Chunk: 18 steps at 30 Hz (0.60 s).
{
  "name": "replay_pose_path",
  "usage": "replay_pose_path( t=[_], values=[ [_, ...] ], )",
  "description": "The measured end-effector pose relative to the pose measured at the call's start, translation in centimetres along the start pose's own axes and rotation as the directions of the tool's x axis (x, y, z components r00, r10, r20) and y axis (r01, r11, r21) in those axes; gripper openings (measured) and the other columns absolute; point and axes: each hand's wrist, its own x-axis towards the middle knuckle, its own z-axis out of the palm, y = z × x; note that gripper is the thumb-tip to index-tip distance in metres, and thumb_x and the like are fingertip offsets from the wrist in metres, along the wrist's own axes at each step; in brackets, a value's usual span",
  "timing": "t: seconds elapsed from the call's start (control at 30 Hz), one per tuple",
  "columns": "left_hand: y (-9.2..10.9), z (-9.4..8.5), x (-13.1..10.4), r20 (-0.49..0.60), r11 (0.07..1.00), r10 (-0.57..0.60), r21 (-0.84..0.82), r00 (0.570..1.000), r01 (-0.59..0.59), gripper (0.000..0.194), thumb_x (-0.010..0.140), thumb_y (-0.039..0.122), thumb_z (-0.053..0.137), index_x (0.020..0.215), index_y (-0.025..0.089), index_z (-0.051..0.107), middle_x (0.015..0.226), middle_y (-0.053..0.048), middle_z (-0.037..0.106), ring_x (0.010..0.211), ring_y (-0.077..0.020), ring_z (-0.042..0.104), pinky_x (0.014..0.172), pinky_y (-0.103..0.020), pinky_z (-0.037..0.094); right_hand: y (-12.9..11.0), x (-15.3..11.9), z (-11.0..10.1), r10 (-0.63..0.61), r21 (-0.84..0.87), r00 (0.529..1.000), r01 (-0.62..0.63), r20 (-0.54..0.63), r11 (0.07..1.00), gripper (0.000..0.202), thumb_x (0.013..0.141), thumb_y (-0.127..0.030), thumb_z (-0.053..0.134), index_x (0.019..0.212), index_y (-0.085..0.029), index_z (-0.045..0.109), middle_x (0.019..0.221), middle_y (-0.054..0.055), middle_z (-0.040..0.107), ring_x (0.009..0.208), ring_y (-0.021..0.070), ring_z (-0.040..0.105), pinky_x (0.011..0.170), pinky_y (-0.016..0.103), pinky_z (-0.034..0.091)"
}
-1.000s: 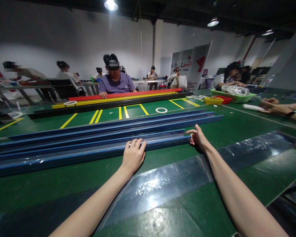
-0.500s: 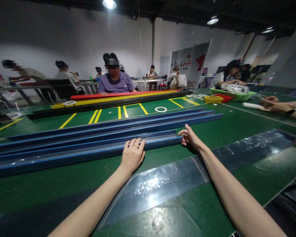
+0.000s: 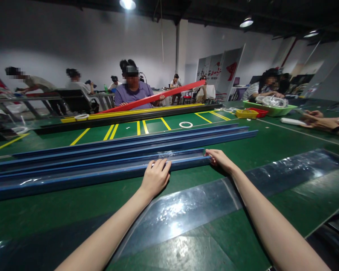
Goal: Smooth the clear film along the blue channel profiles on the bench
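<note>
A long blue channel (image 3: 101, 173) lies across the green table in front of me, with shiny clear plastic film (image 3: 169, 154) inside it. My left hand (image 3: 156, 175) grips its near wall, the fingers hooked over the top edge and the thumb hidden. At the right end of that channel, my right hand (image 3: 219, 159) is closed, thumb and fingers pinching at the corner; the fingertips are partly hidden. Just behind lie more blue channels (image 3: 186, 141), side by side. A long clear plastic strip (image 3: 192, 203) is spread flat on the table beneath my forearms.
Across the table a person in a purple shirt (image 3: 135, 96) holds a red channel (image 3: 158, 96) above yellow and black ones. A white tape ring (image 3: 185, 124) lies mid-table. At the right are a green basket (image 3: 279, 111), small trays and another person's hands (image 3: 319, 119) near a white object.
My right hand has closed from spread fingers onto the channel's end. My left hand has slid slightly right along the edge. Across the table, the red channel has been lifted and tilted.
</note>
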Motion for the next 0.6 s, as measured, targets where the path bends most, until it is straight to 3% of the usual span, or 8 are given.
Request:
replay_pose_path(
  t=[0.43, 0.6],
  values=[
    [0.26, -0.09, 0.23, 0.018, 1.0, -0.012, 0.027, 1.0, 0.011, 0.03, 0.078, 0.016, 0.043, 0.107, 0.015, 0.053, 0.102, -0.01, 0.06, 0.091, -0.0216, 0.052, 0.076, -0.035, 0.036, 0.11, 0.43, 0.08, 0.002, -0.025, 1.0, -0.003, -0.019, 1.0, 0.038, 0.063, -0.051, 0.058, 0.055, -0.019, 0.039, 0.037, -0.009, 0.03, 0.033, 0.0038, 0.026, 0.036, 0.02, 0.014],
    [0.19, -0.38, 0.65, 0.04, 0.999, -0.025, 0.036, 0.999, 0.023, 0.031, 0.08, 0.017, 0.039, 0.107, 0.013, 0.053, 0.094, -0.01, 0.061, 0.085, -0.0201, 0.053, 0.074, -0.034, 0.036, 0.18, 0.68, -0.04, 0.021, -0.028, 1.0, -0.021, -0.004, 0.999, 0.037, 0.063, -0.051, 0.058, 0.056, -0.019, 0.041, 0.037, -0.009, 0.031, 0.034, 0.0039, 0.026, 0.036, 0.02, 0.014]
  ],
)
